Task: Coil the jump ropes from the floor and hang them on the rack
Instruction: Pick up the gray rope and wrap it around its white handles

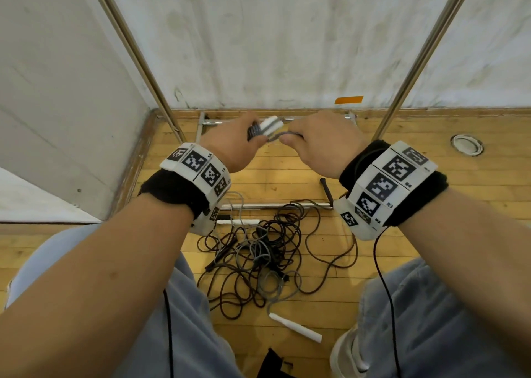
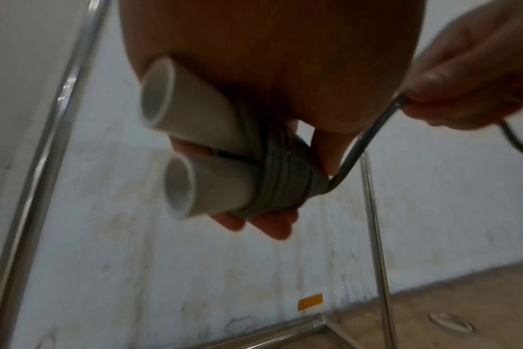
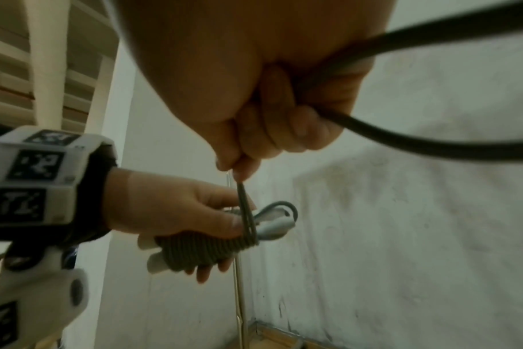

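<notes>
Between the rack's uprights (image 1: 425,58), the left hand (image 1: 230,145) clasps the light, rigid handles (image 2: 200,146) while right fingers (image 3: 245,170) pinch the limp grey cord (image 2: 364,139).

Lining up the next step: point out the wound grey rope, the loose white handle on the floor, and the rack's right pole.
wound grey rope (image 2: 279,174): left wrist view, middle of the wraps.
loose white handle (image 1: 296,327): head view, mid-shaft.
right pole (image 1: 416,70): head view, mid-length.
</notes>
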